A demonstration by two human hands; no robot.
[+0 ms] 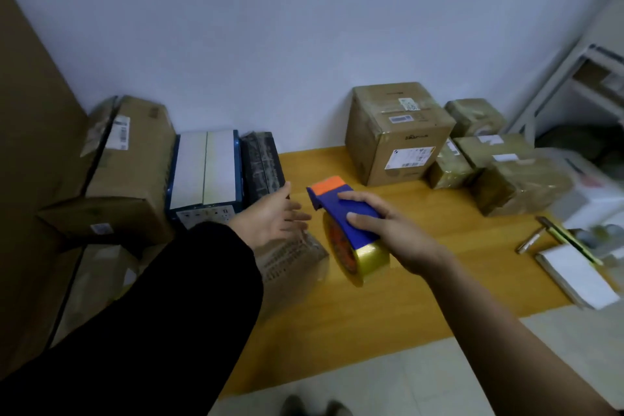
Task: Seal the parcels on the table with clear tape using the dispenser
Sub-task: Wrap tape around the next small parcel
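Dispenser (344,209), blue with an orange tip, is over mid-table (422,287), roll downward; we cannot tell whether it touches. Right hand (395,230) grips its top, fingers curled round it. Left hand (273,216), fingers straight and holding nothing, is above a parcel (293,262) just left. Box (395,135) stands behind.

The dispenser (337,206) is blue with an orange tip, its tape roll (371,257) yellowish around an orange-red core. Left of the dispenser is a blue-edged box (202,169) with a white top; right of it, brown parcels (381,145) bear white labels on the yellow wood-grain surface (388,314).
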